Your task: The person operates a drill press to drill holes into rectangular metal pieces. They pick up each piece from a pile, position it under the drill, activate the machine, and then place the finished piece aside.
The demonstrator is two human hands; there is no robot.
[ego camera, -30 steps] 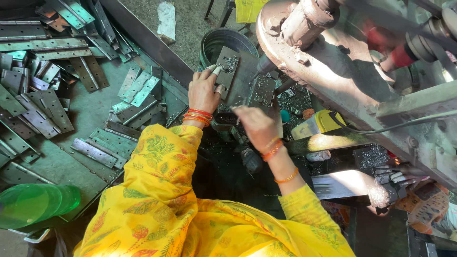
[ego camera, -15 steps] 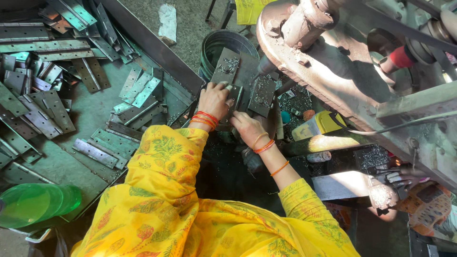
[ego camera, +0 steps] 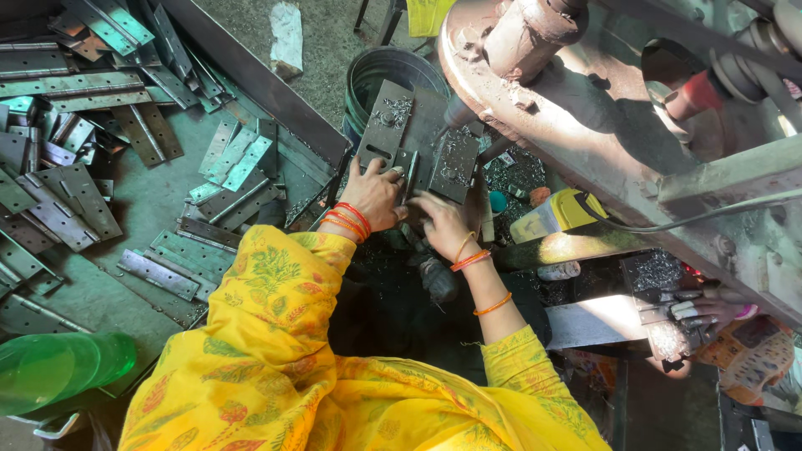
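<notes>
Head view, looking straight down: left hand [ego camera: 373,199] with red bangles rests on the machine bed, fingers curled and pressing on a narrow metal hinge strip [ego camera: 407,173] that lies between two dark steel die plates, the left die plate [ego camera: 385,125] and the right die plate [ego camera: 454,164]. Right hand [ego camera: 444,224], orange bangles on the wrist, is just beside the left, fingers bent down and touching the lower end of the same strip; cannot tell whether it really pinches the strip or only steadies it. The strip sits upright in frame, at the front edge of the plates, metal shavings scattered on both plates. Above it, the heavy rusty press body [ego camera: 535,58]. A grey bucket [ego camera: 393,75] stands behind the left plate. To the left, a tray [ego camera: 142,200] full of loose grey hinge leaves [ego camera: 234,159], well apart from the hands. Green plastic bottle [ego camera: 58,367] at lower left. Yellow floral sleeve [ego camera: 267,292] covers the left arm. Yellow tool [ego camera: 555,215] right of the hands. Another person's gloved hand [ego camera: 693,311] at far right, near a pile of shavings.
</notes>
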